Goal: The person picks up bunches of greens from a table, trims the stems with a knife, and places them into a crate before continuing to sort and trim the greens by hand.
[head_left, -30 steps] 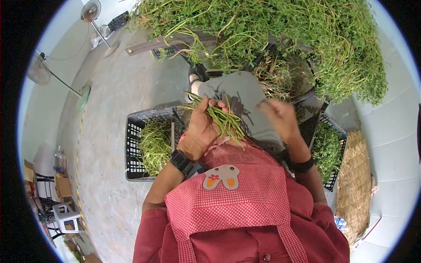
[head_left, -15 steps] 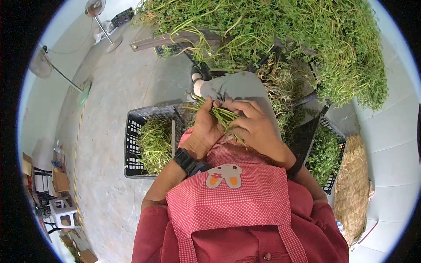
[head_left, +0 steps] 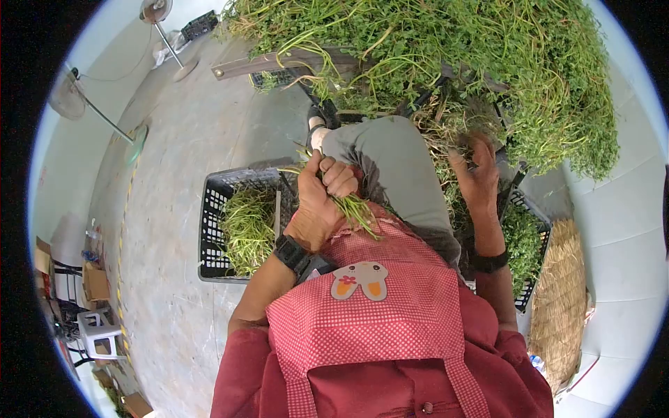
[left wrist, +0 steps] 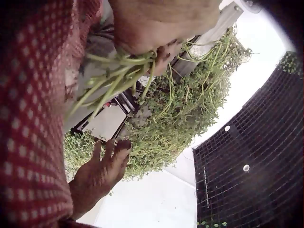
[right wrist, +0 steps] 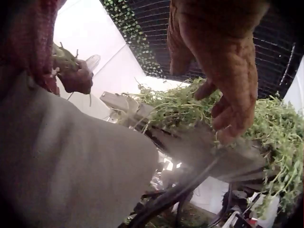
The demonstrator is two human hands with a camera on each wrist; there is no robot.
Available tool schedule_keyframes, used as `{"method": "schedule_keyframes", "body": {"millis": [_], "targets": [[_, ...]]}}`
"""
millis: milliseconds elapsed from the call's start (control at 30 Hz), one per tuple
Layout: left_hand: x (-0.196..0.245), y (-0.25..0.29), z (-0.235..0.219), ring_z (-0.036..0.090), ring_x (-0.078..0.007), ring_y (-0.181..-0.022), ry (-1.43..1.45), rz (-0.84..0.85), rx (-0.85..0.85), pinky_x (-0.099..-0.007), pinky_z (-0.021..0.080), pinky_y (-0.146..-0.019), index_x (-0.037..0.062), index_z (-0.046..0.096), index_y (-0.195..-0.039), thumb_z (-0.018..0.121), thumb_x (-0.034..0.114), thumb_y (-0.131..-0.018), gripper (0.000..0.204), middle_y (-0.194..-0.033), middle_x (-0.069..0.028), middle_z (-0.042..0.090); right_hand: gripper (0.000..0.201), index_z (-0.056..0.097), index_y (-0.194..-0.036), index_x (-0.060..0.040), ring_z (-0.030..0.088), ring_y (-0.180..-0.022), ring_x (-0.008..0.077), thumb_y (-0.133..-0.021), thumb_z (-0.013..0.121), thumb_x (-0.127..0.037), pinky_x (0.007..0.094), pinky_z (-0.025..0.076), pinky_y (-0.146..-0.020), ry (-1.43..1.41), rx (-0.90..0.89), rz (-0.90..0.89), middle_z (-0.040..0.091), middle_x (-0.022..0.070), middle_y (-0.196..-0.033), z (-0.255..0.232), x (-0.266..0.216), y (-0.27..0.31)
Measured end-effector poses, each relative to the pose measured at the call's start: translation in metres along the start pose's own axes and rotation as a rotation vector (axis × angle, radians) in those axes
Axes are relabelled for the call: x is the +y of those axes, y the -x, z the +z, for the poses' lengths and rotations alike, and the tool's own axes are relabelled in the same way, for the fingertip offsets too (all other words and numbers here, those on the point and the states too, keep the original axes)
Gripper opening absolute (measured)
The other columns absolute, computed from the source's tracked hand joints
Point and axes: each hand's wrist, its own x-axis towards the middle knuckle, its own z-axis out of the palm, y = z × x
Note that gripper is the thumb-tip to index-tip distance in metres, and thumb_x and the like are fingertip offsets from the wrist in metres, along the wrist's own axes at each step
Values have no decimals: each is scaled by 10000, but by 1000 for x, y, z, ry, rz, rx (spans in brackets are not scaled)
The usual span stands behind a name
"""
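Observation:
My left hand (head_left: 319, 196) is curled round a bundle of thin green stems (head_left: 357, 213) above my lap. The stem ends stick out on both sides of the fist; in the left wrist view the stems (left wrist: 111, 83) fan out below the fingers. My right hand (head_left: 479, 180) is out past my right knee, over a loose pile of dry-looking plant scraps (head_left: 437, 132). Its fingers hang loosely bent, and nothing shows between them in the right wrist view. In front lies a big heap of leafy green stalks (head_left: 432, 49), some trailing over the edge.
A wooden beam (head_left: 279, 64) edges the raised surface under the heap. On my left stands a black crate (head_left: 203, 233) holding cut stems; another black crate (head_left: 522, 301) with leafy greens is at my right. Beyond it lies a straw mat (head_left: 561, 292). Two standing fans (head_left: 68, 103) are at far left.
My right hand came in to the stems at my left hand, then swung away right over the scrap pile. The left hand's fingers have closed more tightly round the bundle.

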Motion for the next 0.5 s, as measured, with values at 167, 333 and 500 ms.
{"method": "schedule_keyframes", "body": {"millis": [167,333,500], "targets": [[0,-2,1,260,-121,-452,24,-60,-139,-263,246,-446,132,361,-652,382,364,-965,390,-528,15,273,306,599,-1025,-2,623,-885,202,-840,631,-244,308,486,-766,-355,-221,196,642,130,-962,15,-21,15],[-8,1,12,247,-134,-541,-81,19,-77,-281,276,-537,119,334,-691,360,377,-967,379,-599,11,246,361,585,-1046,13,638,-789,195,-860,606,-296,302,482,-671,-702,-804,463,662,134,-852,36,-64,31],[-22,10,37,253,-146,-562,-198,112,81,-291,293,-561,114,316,-695,340,419,-967,409,-614,6,239,426,578,-993,42,640,-765,287,-798,662,-328,363,474,-657,-614,-788,259,631,212,-825,46,-74,40]]}}
